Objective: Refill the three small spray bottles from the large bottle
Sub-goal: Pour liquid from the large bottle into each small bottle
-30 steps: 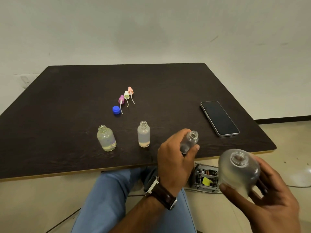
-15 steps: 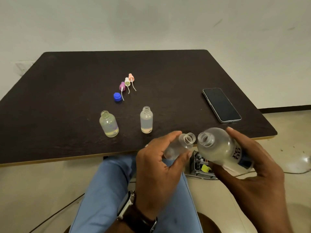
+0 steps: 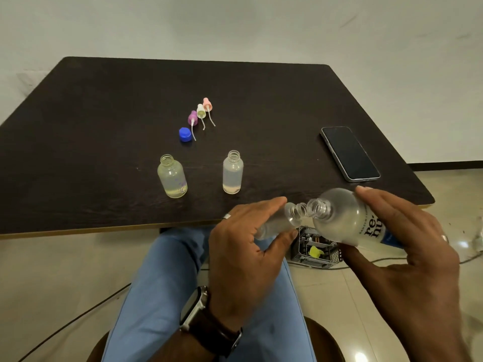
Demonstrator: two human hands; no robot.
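Note:
My left hand (image 3: 248, 246) grips a small clear spray bottle (image 3: 282, 220), uncapped and tilted, just off the table's near edge. My right hand (image 3: 407, 246) holds the large frosted bottle (image 3: 347, 218) tipped sideways, its open mouth touching the small bottle's mouth. Two other small open bottles stand upright on the dark table (image 3: 104, 152): a rounder one (image 3: 172, 176) at the left and a slimmer one (image 3: 232, 172) to its right, each with a little liquid at the bottom.
Three spray tops, purple (image 3: 192, 118), white (image 3: 200, 112) and pink (image 3: 207, 105), lie behind the bottles beside a blue cap (image 3: 185, 134). A phone (image 3: 350, 154) lies at the table's right. An open electronics box (image 3: 316, 250) and cables sit on the floor by my knee.
The large bottle has tipped from upright to sideways and moved left until its mouth meets the small bottle. My left hand has drawn the small bottle back off the table edge and tilted it.

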